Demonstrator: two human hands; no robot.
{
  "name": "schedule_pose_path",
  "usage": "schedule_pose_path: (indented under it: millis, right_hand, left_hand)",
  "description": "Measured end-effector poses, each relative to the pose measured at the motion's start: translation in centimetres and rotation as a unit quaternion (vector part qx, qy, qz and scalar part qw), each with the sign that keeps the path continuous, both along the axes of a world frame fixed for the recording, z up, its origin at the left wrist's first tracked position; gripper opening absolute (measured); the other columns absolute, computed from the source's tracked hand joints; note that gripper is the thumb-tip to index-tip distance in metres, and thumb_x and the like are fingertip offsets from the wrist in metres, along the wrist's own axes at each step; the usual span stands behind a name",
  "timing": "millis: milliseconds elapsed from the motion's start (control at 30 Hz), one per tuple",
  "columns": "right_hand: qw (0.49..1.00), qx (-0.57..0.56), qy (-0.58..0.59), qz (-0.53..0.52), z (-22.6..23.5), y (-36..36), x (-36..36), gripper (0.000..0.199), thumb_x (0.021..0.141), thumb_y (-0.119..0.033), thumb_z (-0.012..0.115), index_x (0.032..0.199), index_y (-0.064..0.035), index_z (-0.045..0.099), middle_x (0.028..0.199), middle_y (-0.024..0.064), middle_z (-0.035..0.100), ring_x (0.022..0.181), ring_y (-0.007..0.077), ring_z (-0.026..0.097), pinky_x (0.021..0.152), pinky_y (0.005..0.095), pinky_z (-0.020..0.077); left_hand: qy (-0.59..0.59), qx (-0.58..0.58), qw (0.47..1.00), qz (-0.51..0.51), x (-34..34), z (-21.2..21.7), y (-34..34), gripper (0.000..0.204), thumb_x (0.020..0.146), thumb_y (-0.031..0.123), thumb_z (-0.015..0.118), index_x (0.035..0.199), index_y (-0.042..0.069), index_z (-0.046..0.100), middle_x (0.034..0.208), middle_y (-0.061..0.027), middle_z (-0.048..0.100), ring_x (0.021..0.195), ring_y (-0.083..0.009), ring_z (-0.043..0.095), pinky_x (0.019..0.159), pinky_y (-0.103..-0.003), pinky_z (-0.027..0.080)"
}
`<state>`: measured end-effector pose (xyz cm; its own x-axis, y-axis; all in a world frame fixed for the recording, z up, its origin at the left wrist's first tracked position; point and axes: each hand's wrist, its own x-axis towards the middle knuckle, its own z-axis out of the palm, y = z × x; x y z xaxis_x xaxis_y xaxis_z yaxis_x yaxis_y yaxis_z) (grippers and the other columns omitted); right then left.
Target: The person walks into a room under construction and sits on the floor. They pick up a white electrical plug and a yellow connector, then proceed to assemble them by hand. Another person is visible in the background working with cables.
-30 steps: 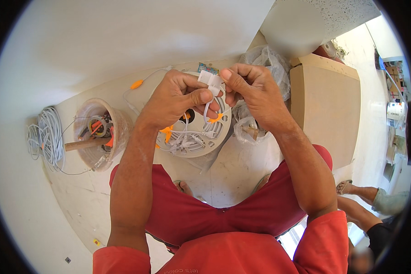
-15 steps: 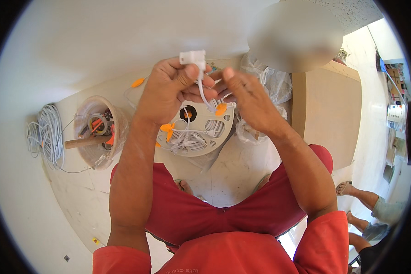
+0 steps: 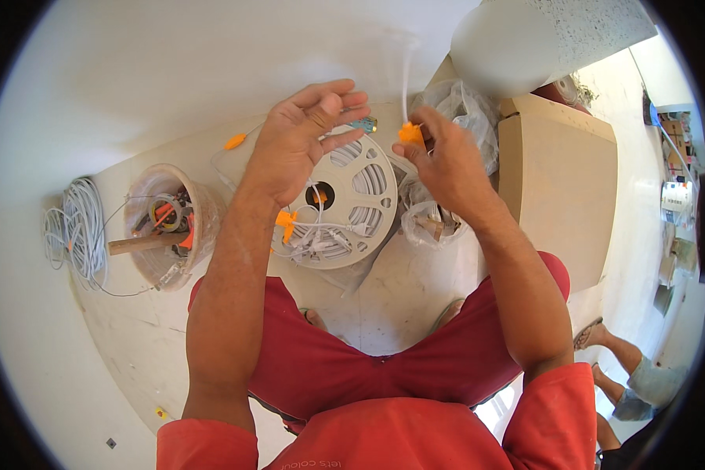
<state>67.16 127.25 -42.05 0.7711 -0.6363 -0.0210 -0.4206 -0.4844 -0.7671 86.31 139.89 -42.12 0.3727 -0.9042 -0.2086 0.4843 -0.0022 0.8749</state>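
Observation:
My right hand (image 3: 450, 160) is closed on an orange connector piece (image 3: 411, 135) at the end of a short white cable (image 3: 405, 90). The cable sticks up from it, and its far end is smeared by motion against the pale wall. To the left, my left hand (image 3: 309, 133) is open with fingers spread and nothing in it. Below both hands lies a large white reel (image 3: 380, 223) wound with white strip or cable. On the reel rest another orange piece (image 3: 287, 225) and a white plug (image 3: 359, 229) with thin white leads.
At left stands a dusty bucket (image 3: 145, 178) of tools, beside a coil of grey-white cable (image 3: 84, 227). Clear plastic bags (image 3: 470, 117) and a large cardboard box (image 3: 564, 188) stand at right. An orange-tipped lead (image 3: 235, 142) lies near the wall. Another person's legs (image 3: 623, 348) show at lower right.
My left hand has let go of the white connector block and opened. My right hand has closed on the orange piece and moved slightly right; the white cable now points upward.

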Motion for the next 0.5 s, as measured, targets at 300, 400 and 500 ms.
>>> schedule_pose_path:
  millis: [300,400,500]
  right_hand:
    - [0.954,0.257,-0.152,-0.025,2.1,-0.5,0.8,0.040,0.104,-0.036,0.063,0.105,0.0040,0.067,0.084,0.0062,0.072,0.076,0.0111,0.064,0.071,0.0273,0.0514]
    - [0.949,0.273,-0.149,-0.047,1.8,-0.3,1.0,0.041,0.105,-0.037,0.060,0.104,0.0033,0.067,0.083,0.0062,0.071,0.074,0.0108,0.063,0.071,0.0272,0.0518]
    - [0.949,0.277,-0.136,-0.062,2.1,-0.3,1.2,0.041,0.106,-0.037,0.059,0.103,0.0021,0.068,0.083,0.0060,0.070,0.073,0.0106,0.062,0.070,0.0265,0.0515]
  left_hand:
    - [-0.084,0.050,0.971,-0.220,-1.3,-0.6,0.1,0.043,0.100,0.036,0.068,0.126,0.002,0.066,0.107,-0.0112,0.076,0.102,-0.0203,0.073,0.091,-0.033,0.056]
    - [-0.065,0.125,0.964,-0.224,-1.6,1.7,0.5,0.036,0.102,0.033,0.066,0.118,0.001,0.068,0.097,-0.0097,0.077,0.086,-0.0190,0.076,0.075,-0.026,0.055]
    - [-0.080,0.124,0.960,-0.238,-1.5,1.8,0.5,0.034,0.103,0.030,0.064,0.116,0.000,0.069,0.092,-0.0096,0.077,0.079,-0.0189,0.077,0.062,-0.023,0.049]
